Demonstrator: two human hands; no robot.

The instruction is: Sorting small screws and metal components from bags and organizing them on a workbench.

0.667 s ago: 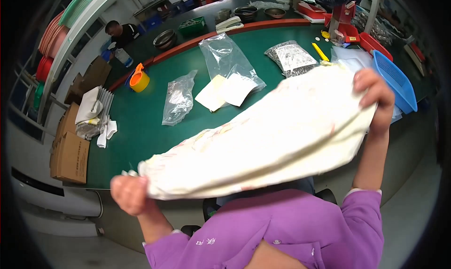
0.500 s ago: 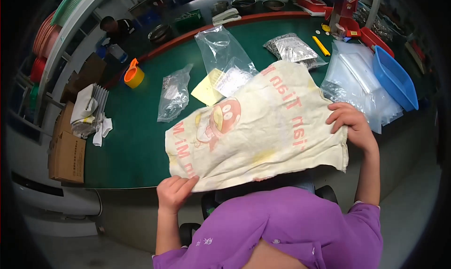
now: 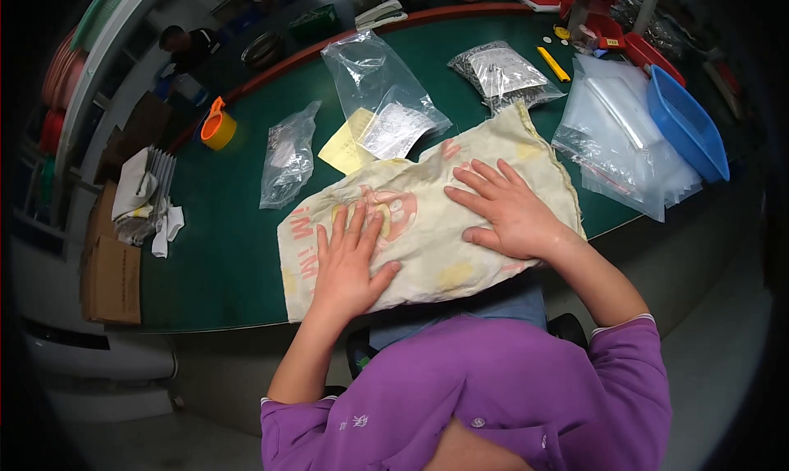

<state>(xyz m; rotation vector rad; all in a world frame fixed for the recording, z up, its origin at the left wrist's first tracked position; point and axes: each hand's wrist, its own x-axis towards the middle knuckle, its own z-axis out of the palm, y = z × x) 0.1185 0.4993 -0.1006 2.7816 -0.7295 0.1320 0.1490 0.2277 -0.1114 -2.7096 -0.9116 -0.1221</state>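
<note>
A cream cloth (image 3: 436, 261) with a faded red cartoon print and yellow stains lies spread at the table's near edge. My left hand (image 3: 349, 265) rests flat on its left half, fingers stretched out over the print. On the right half, my right hand (image 3: 509, 212) presses down with its fingers spread. Just beyond the cloth are a yellow paper sheet (image 3: 345, 145) and a white printed slip (image 3: 396, 131), the slip partly under a clear plastic bag (image 3: 374, 72). A smaller clear bag (image 3: 289, 154) lies to their left.
A filled bag of small dark parts (image 3: 503, 75) sits at the back, near a yellow cutter (image 3: 553, 64). Clear plastic bags (image 3: 616, 134) and a blue tray (image 3: 689, 126) are at right. An orange cup (image 3: 218, 127), folded cloths (image 3: 140, 191) and a cardboard box (image 3: 113, 278) stand left.
Both hands have let go of the cloth's edges and moved inward onto its surface, fingers now spread. The cloth now lies flatter, its far right corner pointing up and its near edge drawn in.
</note>
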